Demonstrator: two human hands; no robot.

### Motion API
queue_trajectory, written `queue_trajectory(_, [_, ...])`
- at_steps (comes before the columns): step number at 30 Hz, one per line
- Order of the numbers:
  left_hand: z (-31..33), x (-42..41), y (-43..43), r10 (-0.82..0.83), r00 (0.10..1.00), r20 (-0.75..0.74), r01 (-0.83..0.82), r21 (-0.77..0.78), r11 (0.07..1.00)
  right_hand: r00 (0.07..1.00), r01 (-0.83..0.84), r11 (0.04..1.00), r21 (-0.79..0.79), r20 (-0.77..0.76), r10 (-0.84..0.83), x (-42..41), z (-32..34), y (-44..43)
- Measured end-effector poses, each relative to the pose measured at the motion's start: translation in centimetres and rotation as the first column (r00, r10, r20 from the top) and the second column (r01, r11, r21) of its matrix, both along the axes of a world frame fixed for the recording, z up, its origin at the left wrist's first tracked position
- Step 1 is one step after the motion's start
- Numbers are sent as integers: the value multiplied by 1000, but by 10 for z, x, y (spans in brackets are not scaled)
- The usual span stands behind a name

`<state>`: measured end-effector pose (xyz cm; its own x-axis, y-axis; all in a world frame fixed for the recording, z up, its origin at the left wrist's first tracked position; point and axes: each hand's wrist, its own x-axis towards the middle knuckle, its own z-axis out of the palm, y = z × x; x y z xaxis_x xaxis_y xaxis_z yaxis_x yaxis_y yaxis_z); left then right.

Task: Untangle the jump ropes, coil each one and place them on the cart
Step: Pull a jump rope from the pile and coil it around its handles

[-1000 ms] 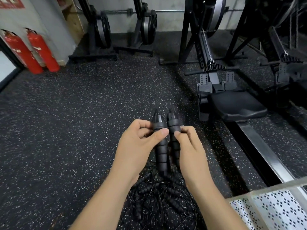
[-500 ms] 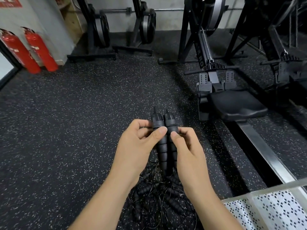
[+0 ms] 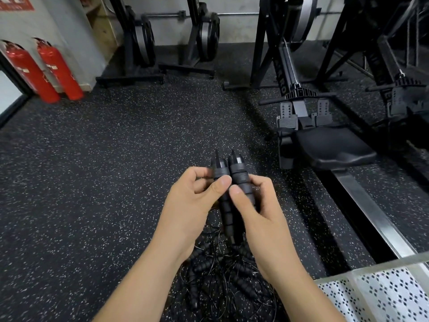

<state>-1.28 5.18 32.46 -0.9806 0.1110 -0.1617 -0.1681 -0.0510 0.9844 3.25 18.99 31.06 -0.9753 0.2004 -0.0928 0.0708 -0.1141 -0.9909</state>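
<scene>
Two upright handles (image 3: 240,175) between curled hands (image 3: 190,205) (image 3: 257,212)

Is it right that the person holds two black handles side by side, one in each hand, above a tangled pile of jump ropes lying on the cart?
Not quite. In the head view the left hand and right hand hold the two black handles side by side, but the tangled pile lies on the speckled floor, beside the cart.

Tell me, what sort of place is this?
Most likely a gym: a rowing machine stands at right, the floor is speckled rubber matting, and the left hand and right hand hold jump rope handles.
</scene>
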Motion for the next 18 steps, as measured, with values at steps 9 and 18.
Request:
queue_trajectory(9, [11,-12,-19,134,938,-319,-226,-273,935,900,-394,915,-85,169,403,-5,15,29])
queue_trajectory(18, [11,-12,-14,204,979,4,-202,162,966,789,-608,783,-133,15,614,5,38,40])
